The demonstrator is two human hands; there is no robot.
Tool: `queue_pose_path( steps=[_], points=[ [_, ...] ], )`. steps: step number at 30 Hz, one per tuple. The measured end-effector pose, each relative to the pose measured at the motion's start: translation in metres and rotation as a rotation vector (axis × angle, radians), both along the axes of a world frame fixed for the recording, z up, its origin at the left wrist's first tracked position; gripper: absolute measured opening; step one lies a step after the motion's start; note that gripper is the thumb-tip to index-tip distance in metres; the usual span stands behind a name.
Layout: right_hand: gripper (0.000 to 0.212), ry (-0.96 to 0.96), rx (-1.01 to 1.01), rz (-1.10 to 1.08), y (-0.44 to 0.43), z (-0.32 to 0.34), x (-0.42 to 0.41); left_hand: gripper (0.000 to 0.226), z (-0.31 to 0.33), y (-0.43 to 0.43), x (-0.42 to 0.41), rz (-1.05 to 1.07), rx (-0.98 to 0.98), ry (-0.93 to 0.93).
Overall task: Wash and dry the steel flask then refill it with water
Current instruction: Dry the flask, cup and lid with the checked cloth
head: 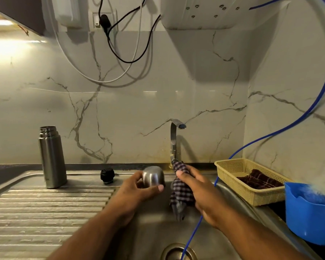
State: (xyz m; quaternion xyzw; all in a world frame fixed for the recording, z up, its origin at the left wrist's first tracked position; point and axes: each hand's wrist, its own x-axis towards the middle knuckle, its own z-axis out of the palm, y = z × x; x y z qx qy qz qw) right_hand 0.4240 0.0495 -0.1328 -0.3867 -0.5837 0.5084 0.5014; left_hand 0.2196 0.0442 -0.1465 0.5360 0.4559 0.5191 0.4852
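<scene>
A person works at a stainless-steel kitchen sink (154, 231), with the parts of a steel flask spread about for drying. The left hand (137, 186) curls its fingers and thumb round the flask's steel cup lid (153, 176) and holds it over the basin. The right hand (197, 188) grips a bunched checked cloth (181, 194) just beside the lid. The cloth's tail hangs toward the basin and its top end sits near the foot of the tap (174, 141).

The flask (52, 158) stands upright and uncapped on the ribbed draining surface (45, 209) to the left, threaded neck bare and well apart from both hands. Its black stopper (107, 175) rests between the flask and the left hand.

The flask looks rigid and smooth-walled, and its brushed steel is probably slippery if wet. Being tall and narrow, and likely light when empty, it could tip at a nudge. A full wrap round the middle of the body seems safer than a hold at the threads. The small domed lid gives the fingertips little purchase, so cupping it in the soft cloth should steady it.

A faint mark low on the flask's body is too small to read, and no other brand or writing can be made out.

A blue hose (308, 109) trails down into the basin. On the right, a cream basket (251, 196) holds a dark cloth (259, 180) beside a blue jug (308, 218).
</scene>
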Motion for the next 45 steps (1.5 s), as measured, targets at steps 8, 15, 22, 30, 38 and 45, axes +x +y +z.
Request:
queue_pose_path(
  steps=[8,15,22,30,38,45],
  points=[
    [0.050,-0.462,0.399,-0.104,0.008,-0.015,0.002,0.048,0.008,-0.001,0.004,-0.052,0.014,-0.129],
    [0.057,-0.743,0.751,-0.082,-0.003,-0.009,-0.002,0.030,0.015,-0.010,0.011,0.052,0.121,-0.016],
    [0.045,-0.360,0.497,-0.226,0.010,-0.007,-0.008,0.048,0.027,-0.031,0.035,-0.147,0.331,0.228],
    [0.071,0.367,-0.478,0.364,0.013,-0.008,0.023,0.091,0.014,-0.028,0.044,-0.111,0.599,0.606],
    [0.064,-0.233,0.243,-0.072,0.000,0.005,0.009,0.068,0.013,-0.025,0.041,-0.130,0.310,0.111],
    [0.089,-0.728,0.695,0.000,0.003,0.004,0.021,0.035,0.021,-0.027,0.029,-0.338,-0.130,-0.399]
  ],
)
